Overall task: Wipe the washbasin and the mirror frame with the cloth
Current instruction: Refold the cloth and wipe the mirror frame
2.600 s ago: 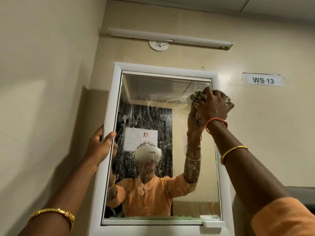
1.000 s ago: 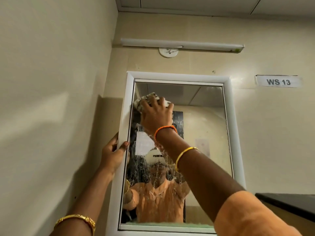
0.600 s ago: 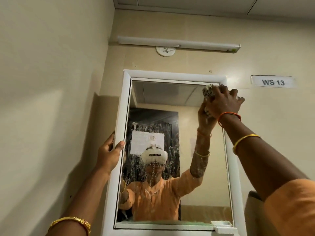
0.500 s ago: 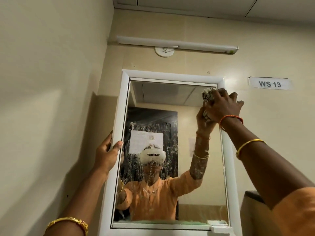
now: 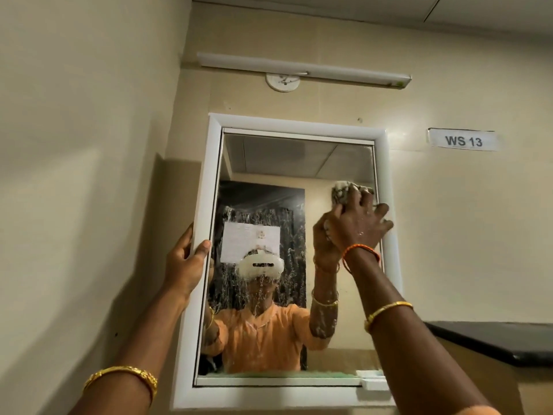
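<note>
The mirror frame (image 5: pixel 209 223) is a smooth white rectangle with rounded edges, fixed on a matte cream wall (image 5: pixel 89 145). Its glass (image 5: pixel 335 163) is clean and clear at 12 o'clock, but the middle part carries white soapy streaks and drops that run down.

The right hand (image 5: pixel 357 226) is at about 2 o'clock of the glass, close to the right side of the frame. Its fingers are curled around the cloth (image 5: pixel 344 193), a crumpled, wet-looking pale lump, and they press it flat on the glass. Foam spots lie on the back of this hand. An orange thread band (image 5: pixel 360 250) goes around the wrist, and a thin gold bangle (image 5: pixel 387 311) sits lower on the forearm.

The left hand (image 5: pixel 187 262) grips the left side of the frame at 9 o'clock: the thumb lies on the front face and the other fingers go behind the outer edge. A thicker gold bangle (image 5: pixel 125 377) with carved pattern is on that forearm.

The washbasin is out of the view. Above the frame, at 12 o'clock, hangs a long white tube lamp (image 5: pixel 302 70). At 2 o'clock a small sign (image 5: pixel 463 140) reads "WS 13".
</note>
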